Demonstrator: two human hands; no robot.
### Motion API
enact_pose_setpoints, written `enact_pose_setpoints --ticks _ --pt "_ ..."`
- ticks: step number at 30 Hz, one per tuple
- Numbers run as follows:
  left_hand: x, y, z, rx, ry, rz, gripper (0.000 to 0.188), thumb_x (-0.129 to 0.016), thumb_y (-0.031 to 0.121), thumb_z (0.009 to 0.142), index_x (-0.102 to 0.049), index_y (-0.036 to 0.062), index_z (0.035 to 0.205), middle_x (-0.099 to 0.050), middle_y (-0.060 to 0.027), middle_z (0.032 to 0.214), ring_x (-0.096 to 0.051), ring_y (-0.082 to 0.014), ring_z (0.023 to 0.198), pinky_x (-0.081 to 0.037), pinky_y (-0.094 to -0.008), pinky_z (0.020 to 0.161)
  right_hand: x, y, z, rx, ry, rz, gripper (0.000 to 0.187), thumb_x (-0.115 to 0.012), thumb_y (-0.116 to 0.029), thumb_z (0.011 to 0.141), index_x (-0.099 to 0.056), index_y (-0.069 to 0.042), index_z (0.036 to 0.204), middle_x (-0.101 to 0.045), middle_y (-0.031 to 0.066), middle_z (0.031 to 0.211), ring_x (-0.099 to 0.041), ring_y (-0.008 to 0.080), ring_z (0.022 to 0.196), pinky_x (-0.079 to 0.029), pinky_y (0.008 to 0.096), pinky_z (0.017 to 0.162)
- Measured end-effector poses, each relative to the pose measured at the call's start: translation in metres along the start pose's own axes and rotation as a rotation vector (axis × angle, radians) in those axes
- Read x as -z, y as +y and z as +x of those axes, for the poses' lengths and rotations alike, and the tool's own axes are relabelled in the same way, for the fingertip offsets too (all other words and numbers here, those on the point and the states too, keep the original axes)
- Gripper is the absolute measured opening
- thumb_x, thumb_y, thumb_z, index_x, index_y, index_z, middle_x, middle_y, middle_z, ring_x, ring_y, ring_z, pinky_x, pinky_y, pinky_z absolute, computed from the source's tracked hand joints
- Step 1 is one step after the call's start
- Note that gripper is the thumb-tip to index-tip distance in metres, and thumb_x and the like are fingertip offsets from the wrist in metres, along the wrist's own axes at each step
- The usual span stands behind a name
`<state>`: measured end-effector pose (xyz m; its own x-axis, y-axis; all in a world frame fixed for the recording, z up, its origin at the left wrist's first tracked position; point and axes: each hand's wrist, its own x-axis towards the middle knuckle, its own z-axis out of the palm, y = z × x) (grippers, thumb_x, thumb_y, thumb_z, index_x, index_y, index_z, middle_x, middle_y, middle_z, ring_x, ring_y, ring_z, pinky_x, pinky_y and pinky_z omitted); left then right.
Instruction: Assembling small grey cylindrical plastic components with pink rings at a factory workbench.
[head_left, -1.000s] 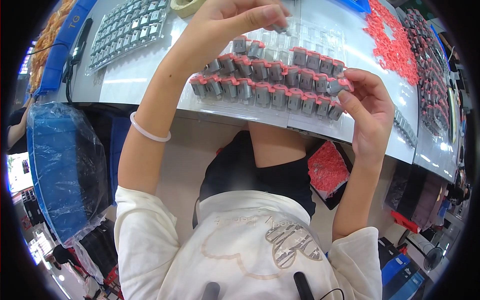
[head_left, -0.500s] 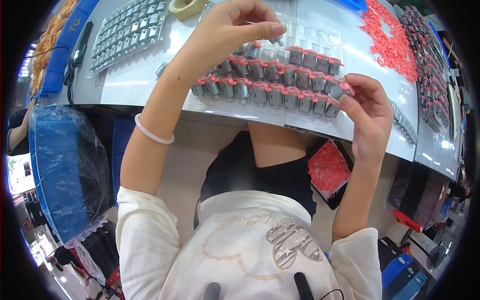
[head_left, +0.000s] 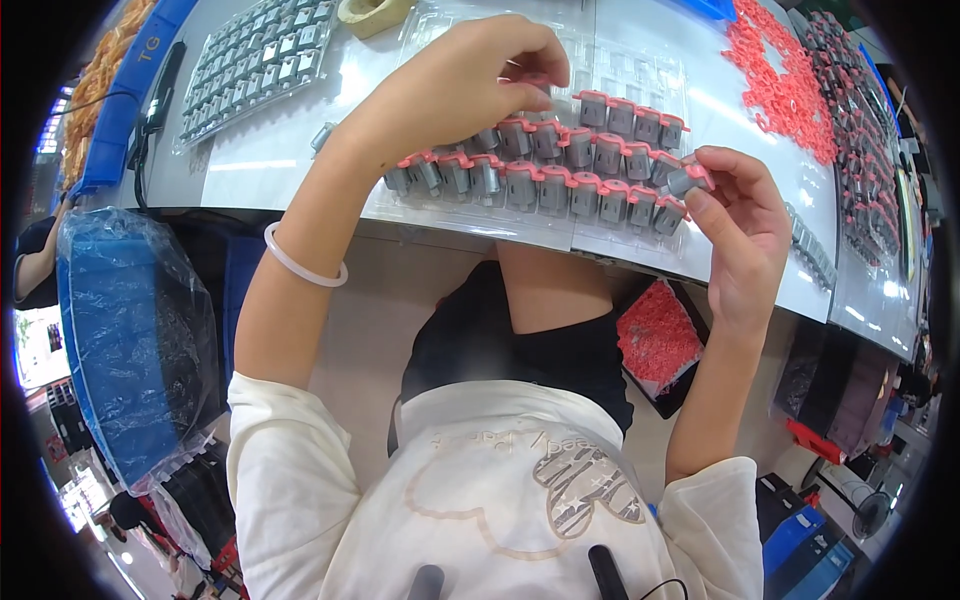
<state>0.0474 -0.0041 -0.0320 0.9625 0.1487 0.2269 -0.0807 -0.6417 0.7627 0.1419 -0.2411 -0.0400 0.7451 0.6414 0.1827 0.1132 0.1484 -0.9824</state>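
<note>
A clear plastic tray point(head_left: 640, 75) on the white table holds rows of small grey motors point(head_left: 521, 187) with pink-red caps. My left hand point(head_left: 490, 75) is over the tray's upper left part, its thumb and fingers closed around a small motor point(head_left: 537, 84) with a reddish top, partly hidden by the fingers. At the tray's right end, my right hand point(head_left: 745, 215) pinches another small motor point(head_left: 682, 182) with a pink-red cap between thumb and fingers, its grey body pointing left. Several tray pockets behind the rows hold nothing.
A tray of grey motors without caps point(head_left: 258, 70) lies at the left, beside a tape roll point(head_left: 372, 14). Loose pink-red caps point(head_left: 775, 75) are spread at the right, near stacked capped motors point(head_left: 865, 170). A box of red pieces point(head_left: 660, 338) stands below the table edge.
My left hand has moved down and slightly left, and its fingers have curled in around a motor. My right hand has barely shifted and still holds its capped motor.
</note>
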Motion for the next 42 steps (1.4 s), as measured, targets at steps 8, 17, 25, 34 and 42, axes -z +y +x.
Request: enact_pose_setpoints --ticks 8,17,25,34,42 --pt "-0.003 0.009 0.002 -0.124 -0.043 0.262 0.014 -0.064 0.005 0.077 -0.062 0.0006 0.09 -0.064 -0.0091 0.085 -0.062 -0.0184 0.082 -0.049 -0.0313 0.073 -0.016 -0.013 0.029 0.096 -0.088 -0.156 0.026 -0.066 0.003 0.073 -0.061 0.003 0.099 -0.063 0.0061 0.091 -0.058 0.0098 0.083 -0.046 0.0209 0.075" --pt "-0.011 0.001 -0.006 -0.004 0.12 0.164 0.014 -0.065 0.009 0.078 -0.067 0.0033 0.091 -0.067 -0.0068 0.083 -0.063 -0.0167 0.077 -0.049 -0.0279 0.073 -0.045 -0.011 0.062 0.047 -0.192 -0.348 0.023 -0.065 -0.003 0.077 -0.063 -0.001 0.1 -0.063 0.0035 0.089 -0.059 0.0098 0.084 -0.046 0.022 0.077" --pt "-0.012 0.0 -0.006 0.08 0.16 0.105 0.013 -0.067 0.009 0.077 -0.069 0.0028 0.088 -0.067 -0.0072 0.079 -0.063 -0.0145 0.072 -0.05 -0.0271 0.072 -0.05 0.005 0.072 0.154 -0.295 -0.617 0.021 -0.066 -0.007 0.075 -0.064 -0.003 0.095 -0.061 0.0018 0.081 -0.054 0.0077 0.073 -0.047 0.0217 0.068" --pt "-0.009 -0.003 -0.005 0.105 0.163 0.084 0.014 -0.067 0.009 0.077 -0.069 0.0014 0.089 -0.067 -0.0069 0.078 -0.063 -0.0133 0.071 -0.05 -0.0254 0.073 -0.056 0.008 0.075 0.169 -0.366 -0.714 0.017 -0.066 -0.006 0.073 -0.061 0.0 0.089 -0.056 0.0058 0.08 -0.056 0.0102 0.072 -0.05 0.0222 0.06" --pt "-0.009 -0.003 -0.005 0.08 0.136 0.027 0.014 -0.068 0.007 0.077 -0.067 0.0008 0.089 -0.067 -0.0067 0.08 -0.062 -0.0126 0.073 -0.05 -0.025 0.073 -0.053 0.009 0.078 0.193 -0.377 -0.801 0.016 -0.066 -0.008 0.071 -0.061 0.0 0.084 -0.059 0.013 0.082 -0.06 0.0233 0.076 -0.052 0.0319 0.071"
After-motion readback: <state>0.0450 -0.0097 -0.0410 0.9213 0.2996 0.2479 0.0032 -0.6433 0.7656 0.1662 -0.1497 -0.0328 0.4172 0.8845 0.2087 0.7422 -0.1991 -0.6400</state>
